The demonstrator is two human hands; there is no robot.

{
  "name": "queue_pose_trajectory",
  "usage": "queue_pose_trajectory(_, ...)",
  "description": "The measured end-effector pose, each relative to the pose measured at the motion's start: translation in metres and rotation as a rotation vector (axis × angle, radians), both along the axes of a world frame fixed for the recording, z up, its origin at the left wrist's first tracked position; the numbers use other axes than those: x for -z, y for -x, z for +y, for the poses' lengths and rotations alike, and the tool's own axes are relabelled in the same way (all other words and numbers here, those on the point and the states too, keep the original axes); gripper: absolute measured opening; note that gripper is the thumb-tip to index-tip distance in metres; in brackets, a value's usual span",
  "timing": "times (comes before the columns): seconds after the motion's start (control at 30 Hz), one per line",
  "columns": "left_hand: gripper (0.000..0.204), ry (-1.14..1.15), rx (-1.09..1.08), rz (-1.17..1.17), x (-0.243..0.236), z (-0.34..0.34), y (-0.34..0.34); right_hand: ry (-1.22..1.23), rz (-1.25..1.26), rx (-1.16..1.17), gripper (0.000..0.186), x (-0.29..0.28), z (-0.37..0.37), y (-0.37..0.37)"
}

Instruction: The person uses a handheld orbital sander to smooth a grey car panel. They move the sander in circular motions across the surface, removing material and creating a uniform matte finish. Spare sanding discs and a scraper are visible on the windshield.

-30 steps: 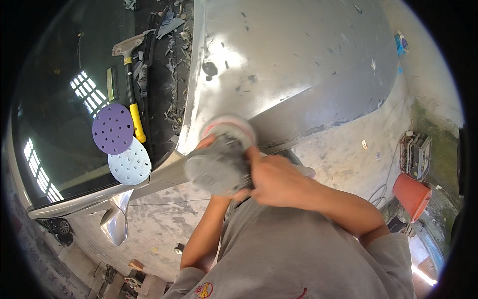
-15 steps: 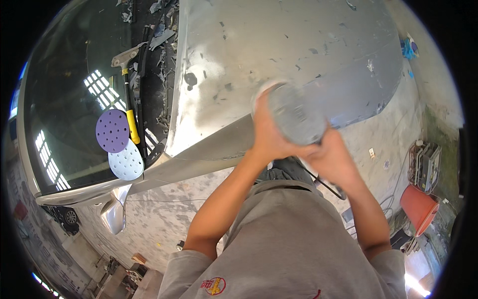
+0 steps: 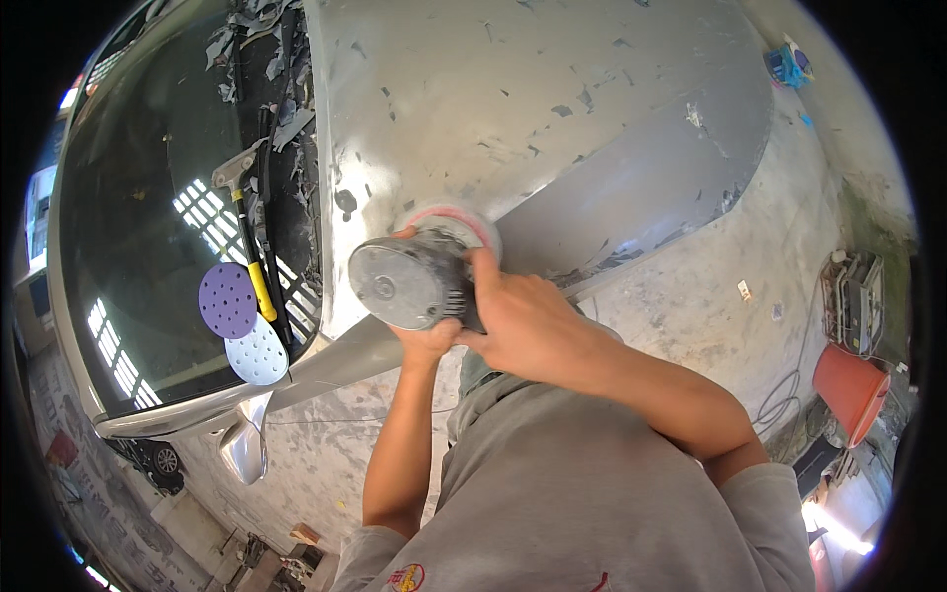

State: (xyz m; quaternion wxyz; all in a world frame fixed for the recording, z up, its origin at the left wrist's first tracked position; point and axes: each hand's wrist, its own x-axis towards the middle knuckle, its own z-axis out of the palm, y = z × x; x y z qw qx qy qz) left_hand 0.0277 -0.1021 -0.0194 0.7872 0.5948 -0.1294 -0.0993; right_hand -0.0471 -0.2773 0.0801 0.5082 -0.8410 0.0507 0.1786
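Observation:
Both my hands are on a dusty grey disc sander (image 3: pixel 400 286), tilted so its rounded top leans toward the windshield. Its round pad with a pinkish rim lies against or just above the bare grey hood (image 3: pixel 444 109), near the hood's side edge; I cannot tell if they touch. My left hand (image 3: pixel 430 340) is closed around the sander from below and mostly hidden behind it. My right hand (image 3: pixel 528 321) grips the sander body from the right, fingers curled at its vents.
A purple sanding disc (image 3: pixel 227 299) and a pale blue one (image 3: pixel 257 353) lie on the windshield (image 3: pixel 138 266) beside a yellow-handled scraper (image 3: pixel 259 288). Below them juts a side mirror (image 3: pixel 244 449). Paint flakes litter the cowl. An orange bucket (image 3: pixel 850 390) and a cable (image 3: pixel 781 400) are at right.
The sander has moved left along the hood toward the windshield, carried in both hands. Its body has turned, and the pad's pinkish rim now shows plainly. The view has shifted slightly.

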Motion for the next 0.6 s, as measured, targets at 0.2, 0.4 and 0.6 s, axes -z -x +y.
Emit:
queue_pose_trajectory(0.2, 0.092, -0.203, 0.144, -0.051, -0.013, -0.055, -0.019, 0.460, -0.102, 0.111, 0.067, -0.006, -0.026, 0.010)
queue_pose_trajectory(0.4, 0.108, -0.263, 0.123, -0.294, -0.010, -0.109, -0.041, 0.482, -0.119, 0.342, 0.060, 0.001, -0.056, 0.001)
queue_pose_trajectory(0.6, 0.106, -0.307, 0.032, -0.143, -0.003, -0.012, -0.018, 0.547, -0.023, 0.003, 0.077, -0.008, 0.015, -0.009)
